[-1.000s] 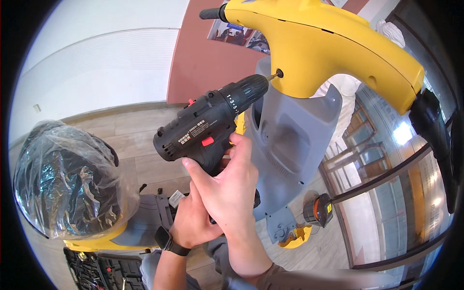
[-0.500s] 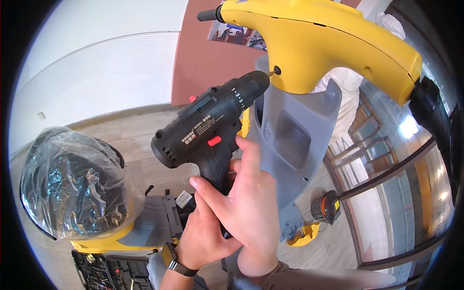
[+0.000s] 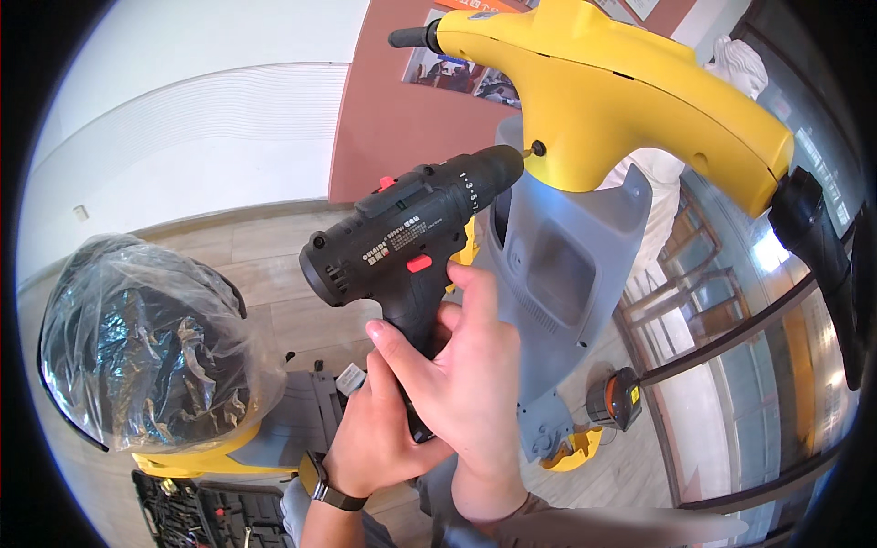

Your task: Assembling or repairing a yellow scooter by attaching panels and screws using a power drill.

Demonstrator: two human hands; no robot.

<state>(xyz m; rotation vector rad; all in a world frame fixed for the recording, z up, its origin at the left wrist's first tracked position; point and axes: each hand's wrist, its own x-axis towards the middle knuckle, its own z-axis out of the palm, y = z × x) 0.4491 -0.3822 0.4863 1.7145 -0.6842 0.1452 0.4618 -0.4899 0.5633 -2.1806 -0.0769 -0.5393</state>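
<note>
A black cordless drill [image 3: 402, 239] with red buttons points up and to the right. Its thin bit meets a dark recessed hole in the yellow handlebar cover [image 3: 594, 110] of a scooter. Around the drill's grip my right hand [image 3: 475, 384] is closed, its index finger up at the trigger area. My left hand [image 3: 382, 434], with a watch [image 3: 320, 482] on the wrist, wraps the lower part of the grip under the right hand. Below the cover is the scooter's grey front panel [image 3: 548, 265], with a moulded pocket. The screw head, if any, is hidden in the hole.
At left stands a plastic-wrapped black seat [image 3: 151, 356] above yellow bodywork. An open tool case [image 3: 215, 511] lies at the lower left. A black grip [image 3: 822, 265] sticks out at right. A dark round lamp-like part [image 3: 614, 399] and a yellow piece [image 3: 575, 450] are low down.
The drill and the handlebar cover sit slightly lower and further right in view. The bit stays at the hole, and both hands keep their hold on the grip.
</note>
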